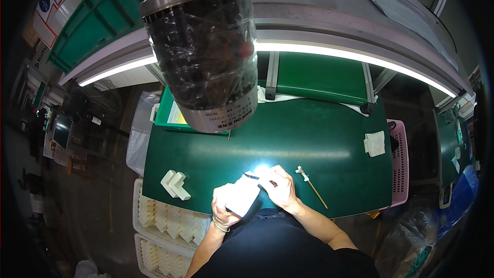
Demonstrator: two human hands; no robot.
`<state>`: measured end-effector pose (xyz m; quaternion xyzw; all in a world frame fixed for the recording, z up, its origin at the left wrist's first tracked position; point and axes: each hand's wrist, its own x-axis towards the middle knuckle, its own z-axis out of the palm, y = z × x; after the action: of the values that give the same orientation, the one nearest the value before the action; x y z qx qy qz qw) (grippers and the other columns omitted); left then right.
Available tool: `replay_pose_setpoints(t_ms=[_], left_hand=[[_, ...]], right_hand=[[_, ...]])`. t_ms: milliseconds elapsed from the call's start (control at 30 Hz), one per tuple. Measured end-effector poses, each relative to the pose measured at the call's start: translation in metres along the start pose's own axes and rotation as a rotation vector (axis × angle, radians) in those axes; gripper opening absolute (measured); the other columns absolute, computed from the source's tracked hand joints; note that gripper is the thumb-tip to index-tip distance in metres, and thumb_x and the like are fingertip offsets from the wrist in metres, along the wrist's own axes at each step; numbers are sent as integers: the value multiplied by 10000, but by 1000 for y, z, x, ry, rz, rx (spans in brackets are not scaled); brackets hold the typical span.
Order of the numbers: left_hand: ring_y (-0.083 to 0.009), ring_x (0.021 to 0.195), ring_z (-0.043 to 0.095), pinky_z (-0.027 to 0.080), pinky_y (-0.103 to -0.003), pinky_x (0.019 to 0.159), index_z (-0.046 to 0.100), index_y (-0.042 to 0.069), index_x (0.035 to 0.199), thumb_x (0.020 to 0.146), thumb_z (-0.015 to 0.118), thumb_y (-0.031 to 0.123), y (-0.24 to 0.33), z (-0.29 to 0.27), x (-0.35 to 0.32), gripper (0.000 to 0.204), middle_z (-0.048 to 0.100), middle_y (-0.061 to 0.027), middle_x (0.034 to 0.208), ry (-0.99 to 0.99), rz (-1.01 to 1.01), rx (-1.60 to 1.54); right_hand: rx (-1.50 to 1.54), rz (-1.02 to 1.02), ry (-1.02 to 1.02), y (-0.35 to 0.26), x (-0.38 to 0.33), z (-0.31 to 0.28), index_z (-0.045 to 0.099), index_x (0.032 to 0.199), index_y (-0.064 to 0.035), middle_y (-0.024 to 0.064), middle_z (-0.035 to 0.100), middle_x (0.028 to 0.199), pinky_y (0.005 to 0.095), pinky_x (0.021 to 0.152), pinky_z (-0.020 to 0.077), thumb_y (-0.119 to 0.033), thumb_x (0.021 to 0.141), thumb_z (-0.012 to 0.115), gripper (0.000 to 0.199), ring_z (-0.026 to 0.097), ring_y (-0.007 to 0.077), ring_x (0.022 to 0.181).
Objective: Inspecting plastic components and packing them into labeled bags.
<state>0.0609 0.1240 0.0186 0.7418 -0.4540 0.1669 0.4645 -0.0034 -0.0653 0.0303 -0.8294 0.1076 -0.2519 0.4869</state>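
Observation:
My left hand (pixel 222 207) is closed round a white plastic part (pixel 242 196), which glows under the bright light near the table's front edge. Just to its right, my right hand (pixel 280 189) has its fingers pinched on a thin dark tool (pixel 250 176) that lies across the top of the part. Glare washes out the part's outline and the tool's tip. On the green table left of my hands sit white L-shaped pieces (pixel 176 184). To the right lies a thin wooden stick (pixel 318 194) with a white wrapped end.
Overhead hangs a large plastic-wrapped cylinder (pixel 206 56), in front of a bright light bar (pixel 355 54). White trays (pixel 137 216) of similar pieces stand at lower left. A folded white cloth (pixel 374 144) lies at the right, near a pink basket (pixel 403 164). A green belt (pixel 321 77) is behind.

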Motion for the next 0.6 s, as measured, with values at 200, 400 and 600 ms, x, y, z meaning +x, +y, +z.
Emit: replay_pose_setpoints(t_ms=[200, 400, 600], left_hand=[[-271, 906, 570, 467, -357, 779, 399, 31, 1129, 546, 807, 73, 7, 11, 2, 713, 530, -134, 1011, 54, -219, -75], [-281, 901, 572, 472, -358, 775, 445, 29, 1102, 521, 802, 62, 9, 10, 5, 682, 540, -132, 1014, 26, -326, -23], [-251, 870, 575, 469, -329, 759, 436, 48, 1103, 521, 798, 48, 3, 8, 0, 686, 525, -122, 988, 46, -205, 64]], right_hand=[[231, 184, 22, 10, -6, 10, 606, 750, -24, 89, 560, 779, 317, 544, 469, -81, 752, 691, 103, 571, 205, 619], [144, 7, -4, -5, 0, 7, 617, 759, -24, 95, 573, 793, 320, 563, 473, -75, 745, 693, 93, 579, 226, 675], [61, 13, -77, -17, 6, 0, 628, 738, -34, 97, 585, 762, 335, 585, 477, -109, 744, 697, 101, 576, 247, 697]])
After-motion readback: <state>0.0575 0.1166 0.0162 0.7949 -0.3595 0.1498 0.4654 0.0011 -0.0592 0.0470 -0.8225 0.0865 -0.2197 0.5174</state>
